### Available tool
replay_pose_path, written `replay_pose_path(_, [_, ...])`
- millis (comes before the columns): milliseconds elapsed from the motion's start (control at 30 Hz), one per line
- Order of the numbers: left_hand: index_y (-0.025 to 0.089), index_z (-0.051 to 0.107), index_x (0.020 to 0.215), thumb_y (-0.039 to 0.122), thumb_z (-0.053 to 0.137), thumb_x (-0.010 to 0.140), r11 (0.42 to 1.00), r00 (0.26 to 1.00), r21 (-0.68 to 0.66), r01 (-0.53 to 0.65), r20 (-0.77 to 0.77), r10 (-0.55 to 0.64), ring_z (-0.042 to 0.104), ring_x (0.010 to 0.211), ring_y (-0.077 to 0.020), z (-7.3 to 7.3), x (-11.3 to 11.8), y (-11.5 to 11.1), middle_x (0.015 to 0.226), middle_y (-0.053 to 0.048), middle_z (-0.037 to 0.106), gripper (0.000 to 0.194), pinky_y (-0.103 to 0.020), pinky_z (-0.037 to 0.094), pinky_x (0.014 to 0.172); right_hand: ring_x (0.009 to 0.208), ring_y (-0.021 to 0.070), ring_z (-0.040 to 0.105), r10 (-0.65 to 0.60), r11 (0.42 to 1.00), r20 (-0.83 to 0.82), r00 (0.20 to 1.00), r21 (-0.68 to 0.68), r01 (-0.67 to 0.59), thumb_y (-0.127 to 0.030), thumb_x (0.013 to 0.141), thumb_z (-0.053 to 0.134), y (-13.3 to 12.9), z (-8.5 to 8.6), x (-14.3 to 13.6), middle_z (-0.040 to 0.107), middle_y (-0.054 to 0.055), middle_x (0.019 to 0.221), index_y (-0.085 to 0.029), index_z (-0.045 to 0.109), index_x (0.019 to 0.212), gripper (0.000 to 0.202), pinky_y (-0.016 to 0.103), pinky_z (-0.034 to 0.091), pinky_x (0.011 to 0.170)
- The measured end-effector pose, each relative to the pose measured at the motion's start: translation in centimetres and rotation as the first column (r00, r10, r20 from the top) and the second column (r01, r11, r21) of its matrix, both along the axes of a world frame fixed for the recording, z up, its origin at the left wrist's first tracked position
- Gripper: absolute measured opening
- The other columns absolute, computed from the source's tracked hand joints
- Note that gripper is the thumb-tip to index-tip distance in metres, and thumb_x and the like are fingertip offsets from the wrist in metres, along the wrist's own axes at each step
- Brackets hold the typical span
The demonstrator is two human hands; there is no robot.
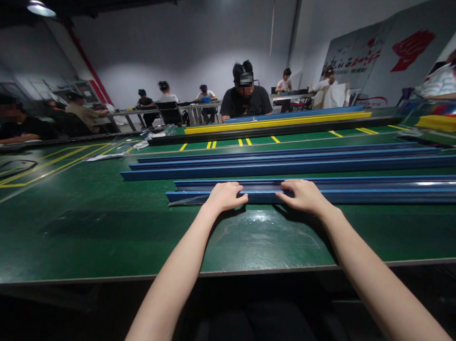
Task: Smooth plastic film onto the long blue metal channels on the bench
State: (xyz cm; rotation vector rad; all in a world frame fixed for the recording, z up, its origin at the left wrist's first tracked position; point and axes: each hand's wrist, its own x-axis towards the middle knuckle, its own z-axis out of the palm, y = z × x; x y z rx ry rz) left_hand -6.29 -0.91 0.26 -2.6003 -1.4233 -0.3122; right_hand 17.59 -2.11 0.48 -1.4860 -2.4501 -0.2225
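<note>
loosely curled, left hand and right hand grip one blue channel.

The channels are blue, the table green, striped yellow.

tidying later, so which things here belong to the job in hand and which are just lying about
In use:
nearest blue channel, held by left hand and right hand

Seemingly lying about:
blue channels behind it
yellow bar
black bar
clear plastic
</note>
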Motion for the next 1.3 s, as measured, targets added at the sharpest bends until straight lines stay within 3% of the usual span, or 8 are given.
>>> replay_pose_path(1300, [0.020, 0.062, 0.080, 0.039, 0.034, 0.083, 0.999, 0.998, 0.042, 0.001, -0.056, 0.001, 0.059, 0.081, -0.0164, 0.05, -0.06, -0.10, 0.088, -0.003, 0.064, 0.035, -0.023, 0.040, 0.060, 0.075, 0.0178, 0.057, -0.007, 1.000, 0.009, 1.000, -0.003, 0.007, -0.046, 0.083, 0.035, 0.06, -0.12, 0.07, 0.064, 0.005, 0.078, -0.020, 0.058, 0.072, 0.036, 0.025, 0.029, 0.058])
